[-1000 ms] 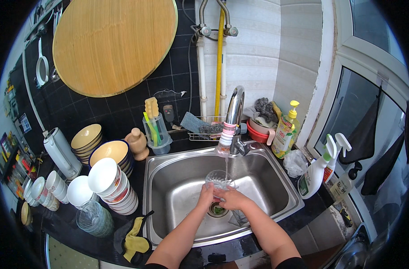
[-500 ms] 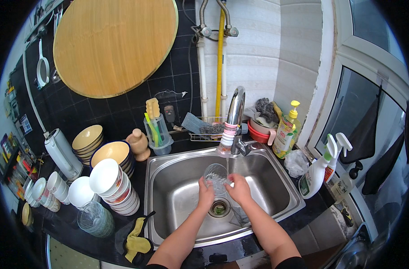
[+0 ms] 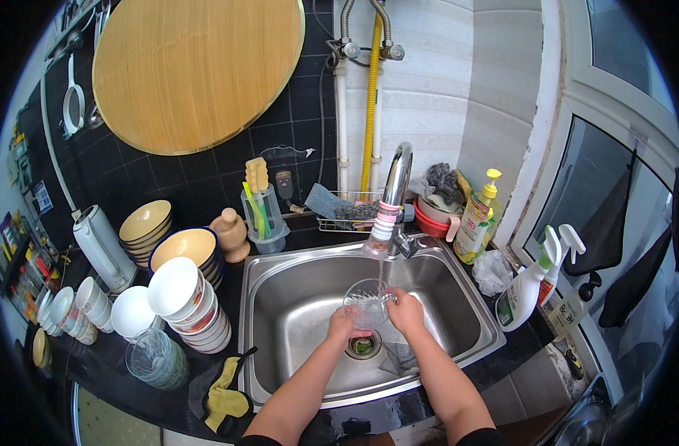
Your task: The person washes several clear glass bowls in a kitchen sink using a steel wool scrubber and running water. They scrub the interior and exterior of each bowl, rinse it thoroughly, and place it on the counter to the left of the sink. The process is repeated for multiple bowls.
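A clear glass bowl point(image 3: 366, 299) is tilted under the tap, over the stainless steel sink point(image 3: 280, 312). My left hand point(image 3: 344, 325) grips its lower left side, fingers curled beneath it. On the bowl's right side, my right hand point(image 3: 405, 308) is closed on the edge. A thin stream of water runs from the curved chrome tap point(image 3: 397, 178) behind the rim. Below the hands lies the drain point(image 3: 363, 345) with bits of green in it. A grey mesh cloth point(image 3: 399, 358) lies flat on the sink bottom, right of the drain.
Left of the sink stand stacked glass bowls point(image 3: 157, 360), white bowls point(image 3: 179, 288) and cream bowls point(image 3: 182, 251). A black and yellow glove point(image 3: 226, 398) lies by the sink's left rim. Dish soap point(image 3: 476, 227) and spray bottles point(image 3: 529, 286) stand at right.
The glass bowl has turned and shifted slightly to the right, its opening now facing up more. My left hand has slid beneath it. The right hand has moved a little right.
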